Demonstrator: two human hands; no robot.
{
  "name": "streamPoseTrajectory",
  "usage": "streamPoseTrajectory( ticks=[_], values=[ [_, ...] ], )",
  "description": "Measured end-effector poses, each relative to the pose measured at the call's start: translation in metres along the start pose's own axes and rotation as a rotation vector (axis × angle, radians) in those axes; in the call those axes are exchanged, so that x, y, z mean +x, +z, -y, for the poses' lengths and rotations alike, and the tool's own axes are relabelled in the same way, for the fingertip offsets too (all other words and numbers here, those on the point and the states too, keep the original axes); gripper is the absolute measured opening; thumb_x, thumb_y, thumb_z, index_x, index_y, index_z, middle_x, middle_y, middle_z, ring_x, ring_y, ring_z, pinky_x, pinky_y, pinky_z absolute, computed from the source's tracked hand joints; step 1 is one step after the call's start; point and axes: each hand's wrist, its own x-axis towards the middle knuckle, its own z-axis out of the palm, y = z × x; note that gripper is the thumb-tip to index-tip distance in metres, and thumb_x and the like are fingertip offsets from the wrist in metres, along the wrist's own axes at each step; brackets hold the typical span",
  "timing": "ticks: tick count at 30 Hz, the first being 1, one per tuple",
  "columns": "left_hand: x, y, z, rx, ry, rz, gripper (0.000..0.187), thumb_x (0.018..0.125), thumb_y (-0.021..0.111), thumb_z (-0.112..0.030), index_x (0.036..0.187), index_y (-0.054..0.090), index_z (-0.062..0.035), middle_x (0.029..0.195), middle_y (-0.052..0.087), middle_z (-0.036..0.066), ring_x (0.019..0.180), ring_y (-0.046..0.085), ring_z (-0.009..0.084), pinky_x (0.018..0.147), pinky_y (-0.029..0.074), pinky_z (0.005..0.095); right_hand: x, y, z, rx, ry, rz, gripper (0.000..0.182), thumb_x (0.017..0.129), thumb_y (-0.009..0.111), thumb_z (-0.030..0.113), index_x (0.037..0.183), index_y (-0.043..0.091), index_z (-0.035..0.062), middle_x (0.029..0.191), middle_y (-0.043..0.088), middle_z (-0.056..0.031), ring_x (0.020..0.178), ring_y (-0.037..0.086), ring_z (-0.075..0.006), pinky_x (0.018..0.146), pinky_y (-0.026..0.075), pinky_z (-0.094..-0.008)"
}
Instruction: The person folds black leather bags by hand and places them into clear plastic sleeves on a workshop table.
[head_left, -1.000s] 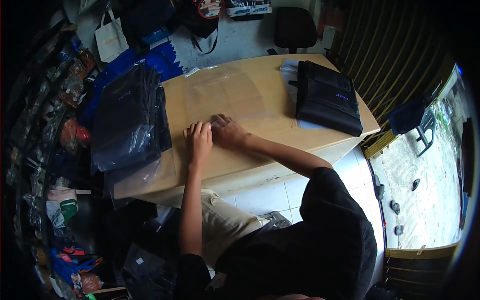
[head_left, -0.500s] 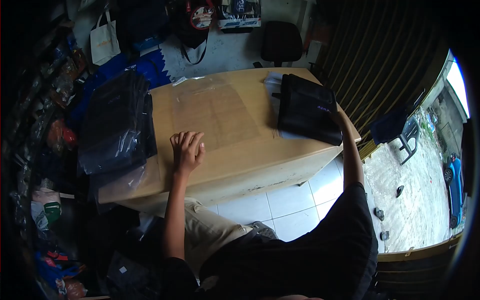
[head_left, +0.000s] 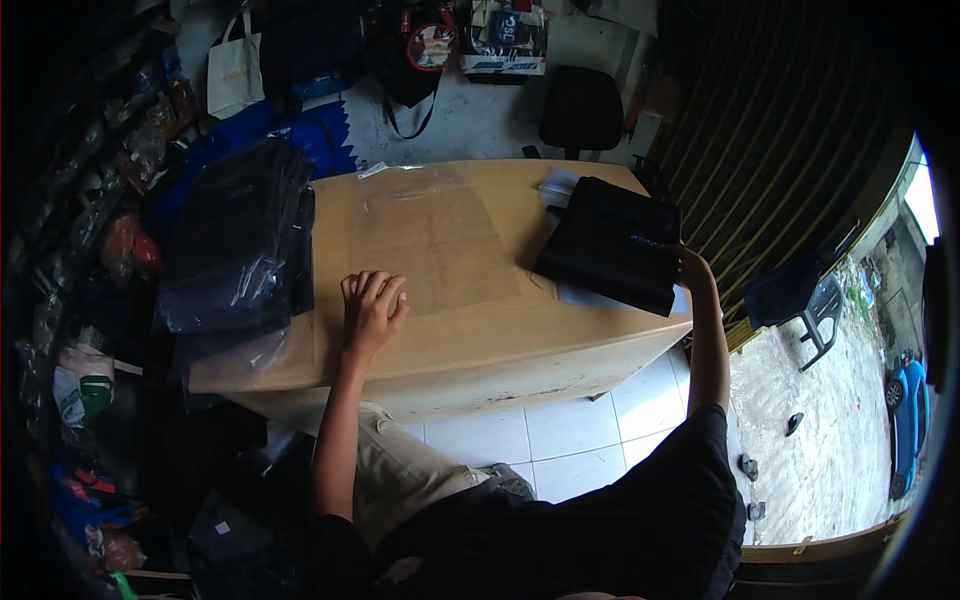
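Head view: right hand [head_left: 688,264] clamped on right edge of black bag [head_left: 612,238] with purple lettering; bag lies directly left of that hand, on table [head_left: 470,335], clear plastic [head_left: 590,297] showing under it. Left hand [head_left: 374,312] holds nothing, fingers slightly apart and loosely curled; can't tell if it touches the tabletop. Clear plastic sleeve [head_left: 430,240] flat just beyond left hand; stack of plastic-wrapped black bags [head_left: 228,250] to that hand's left. Table's right edge close by right hand, near edge under left forearm. Bare wood from left hand rightward to the black bag, plus a strip on the near side.
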Motion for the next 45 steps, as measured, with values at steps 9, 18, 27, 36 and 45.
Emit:
streamPoseTrajectory(
  ticks=[9,18,27,36,45],
  values=[
    [-0.002,0.000,0.000,-0.030,0.001,-0.078,0.020,0.078,0.063,-0.010,0.098,0.064,-0.0074,0.090,0.058,0.005,0.087,0.054,0.0248,0.083,0.037,0.0411,-0.069,0.041,0.071,0.155,-0.407,0.206,0.025,0.086,0.064,0.018,0.106,0.064,0.0026,0.087,0.066,-0.0052,0.078,0.065,-0.0150,0.070,0.055,-0.0283],
    [0.048,-0.018,-0.069,-1.112,-0.724,-0.016,0.066,0.098,0.043,-0.051,0.147,0.028,-0.0086,0.142,0.041,0.014,0.128,0.044,0.0254,0.101,0.039,0.0353,-0.195,0.090,0.097,0.195,-0.722,0.156,0.040,0.086,0.063,0.015,0.124,0.056,0.0022,0.101,0.064,-0.0050,0.091,0.061,-0.0122,0.082,0.049,-0.0257],
    [0.003,-0.105,-0.118,-1.167,-0.637,-0.297,0.074,0.092,0.053,-0.057,0.142,0.039,-0.0044,0.126,0.052,0.006,0.115,0.048,0.0152,0.099,0.038,0.0309,-0.252,0.164,-0.050,0.372,-0.487,0.343,0.025,0.089,0.062,0.013,0.114,0.060,0.0071,0.083,0.059,0.0047,0.066,0.051,-0.0032,0.060,0.041,-0.0186],
    [-0.072,-0.140,-0.103,-1.184,-0.667,-0.208,0.068,0.071,0.080,-0.016,0.130,0.050,-0.0009,0.114,0.060,0.004,0.105,0.055,0.0163,0.094,0.041,0.0306,-0.310,0.209,-0.077,0.297,-0.198,0.538,0.068,0.069,0.085,0.016,0.124,0.052,-0.0073,0.112,0.063,-0.0150,0.104,0.061,-0.0270,0.095,0.048,-0.0362],
    [-0.111,-0.151,-0.089,-1.364,-0.606,-0.241,0.083,0.071,0.082,-0.018,0.140,0.039,0.0005,0.131,0.054,0.009,0.121,0.051,0.0185,0.105,0.037,0.0349,-0.304,0.211,-0.085,0.252,-0.306,0.609,0.085,0.063,0.090,0.014,0.131,0.045,-0.0105,0.127,0.056,-0.0199,0.117,0.054,-0.0309,0.103,0.041,-0.0412]
  ],
)
